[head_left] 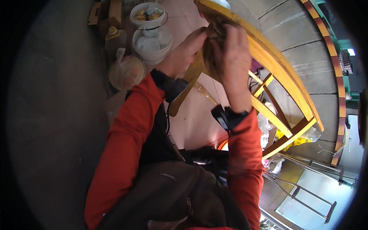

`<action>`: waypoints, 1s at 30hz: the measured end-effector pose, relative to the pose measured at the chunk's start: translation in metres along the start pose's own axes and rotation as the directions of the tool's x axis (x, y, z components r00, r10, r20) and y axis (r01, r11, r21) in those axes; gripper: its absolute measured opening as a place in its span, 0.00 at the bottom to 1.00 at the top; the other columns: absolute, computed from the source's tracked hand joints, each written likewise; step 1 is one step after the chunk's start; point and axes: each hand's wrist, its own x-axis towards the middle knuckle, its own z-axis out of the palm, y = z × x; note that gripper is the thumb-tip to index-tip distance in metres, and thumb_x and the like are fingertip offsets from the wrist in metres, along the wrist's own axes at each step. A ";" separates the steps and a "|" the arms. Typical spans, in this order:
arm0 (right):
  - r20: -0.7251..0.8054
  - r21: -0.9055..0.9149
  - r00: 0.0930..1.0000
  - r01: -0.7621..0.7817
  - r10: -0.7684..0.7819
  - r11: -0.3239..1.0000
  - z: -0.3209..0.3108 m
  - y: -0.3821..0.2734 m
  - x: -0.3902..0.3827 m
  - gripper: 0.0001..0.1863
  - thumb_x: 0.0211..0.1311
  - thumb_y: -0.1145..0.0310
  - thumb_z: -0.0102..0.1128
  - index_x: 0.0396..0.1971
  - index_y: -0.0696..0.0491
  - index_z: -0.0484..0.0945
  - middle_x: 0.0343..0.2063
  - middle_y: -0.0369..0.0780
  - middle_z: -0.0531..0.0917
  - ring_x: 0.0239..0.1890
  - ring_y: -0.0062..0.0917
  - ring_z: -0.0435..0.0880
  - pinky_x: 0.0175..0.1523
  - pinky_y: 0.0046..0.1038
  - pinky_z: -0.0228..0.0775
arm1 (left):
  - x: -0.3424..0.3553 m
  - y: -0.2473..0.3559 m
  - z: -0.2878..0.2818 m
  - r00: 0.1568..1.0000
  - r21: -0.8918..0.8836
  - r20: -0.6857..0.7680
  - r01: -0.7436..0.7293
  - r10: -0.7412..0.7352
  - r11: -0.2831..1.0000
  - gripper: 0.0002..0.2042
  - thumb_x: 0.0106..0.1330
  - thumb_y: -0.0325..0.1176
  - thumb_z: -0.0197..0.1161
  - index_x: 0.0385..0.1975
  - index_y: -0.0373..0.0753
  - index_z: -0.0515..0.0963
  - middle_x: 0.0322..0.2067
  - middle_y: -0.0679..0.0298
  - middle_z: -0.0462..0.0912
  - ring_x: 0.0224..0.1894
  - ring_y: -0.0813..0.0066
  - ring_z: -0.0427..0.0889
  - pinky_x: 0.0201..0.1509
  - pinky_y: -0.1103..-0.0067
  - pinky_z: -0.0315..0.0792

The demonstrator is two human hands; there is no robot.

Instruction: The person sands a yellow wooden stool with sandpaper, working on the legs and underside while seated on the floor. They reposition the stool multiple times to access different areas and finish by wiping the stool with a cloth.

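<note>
Both of my hands meet at the upper middle, over a yellow wooden furniture frame (276,53) with rails and slats. Between them is a dark brown, crumpled-looking thing (209,58), too blurred to name. My left hand (188,50) has its fingers closed at the left side of it. Curled over it from the right is my right hand (235,51), smeared by motion. The thing lies against the wood near one end of the frame. My fingertips are partly hidden behind it.
To the left stand a white bucket (133,22) with food-like items, another white bucket (169,46) with bowls, a yellow-capped jug (112,35) and a plastic-wrapped round container (130,73). Metal-framed equipment (312,193) is at lower right. Pink tiles (191,122) cover the floor.
</note>
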 end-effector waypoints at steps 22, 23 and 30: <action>0.210 0.079 0.978 -0.031 0.014 0.996 0.002 -0.022 -0.143 0.26 0.52 0.76 0.67 0.54 0.55 0.75 0.49 0.46 0.80 0.46 0.42 0.80 0.51 0.40 0.73 | 0.017 -0.032 -0.018 0.857 -0.349 0.046 0.496 -0.514 0.795 0.26 0.79 0.48 0.49 0.63 0.32 0.69 0.58 0.57 0.78 0.57 0.69 0.78 0.60 0.75 0.73; 0.091 0.062 0.996 -0.019 0.014 0.998 0.010 -0.015 -0.124 0.28 0.51 0.72 0.69 0.55 0.54 0.75 0.53 0.43 0.78 0.48 0.40 0.78 0.50 0.39 0.72 | 0.020 -0.029 -0.017 0.865 -0.356 0.068 0.486 -0.497 0.798 0.25 0.80 0.47 0.48 0.65 0.32 0.68 0.59 0.56 0.77 0.58 0.68 0.78 0.62 0.75 0.72; 0.097 -0.175 0.989 0.130 -0.114 0.976 0.066 -0.033 -0.139 0.17 0.54 0.67 0.62 0.46 0.48 0.82 0.58 0.39 0.75 0.50 0.34 0.73 0.45 0.33 0.68 | 0.018 -0.007 -0.006 0.835 -0.412 0.081 0.526 -0.545 0.744 0.25 0.81 0.48 0.45 0.64 0.34 0.69 0.60 0.63 0.77 0.59 0.73 0.76 0.62 0.77 0.72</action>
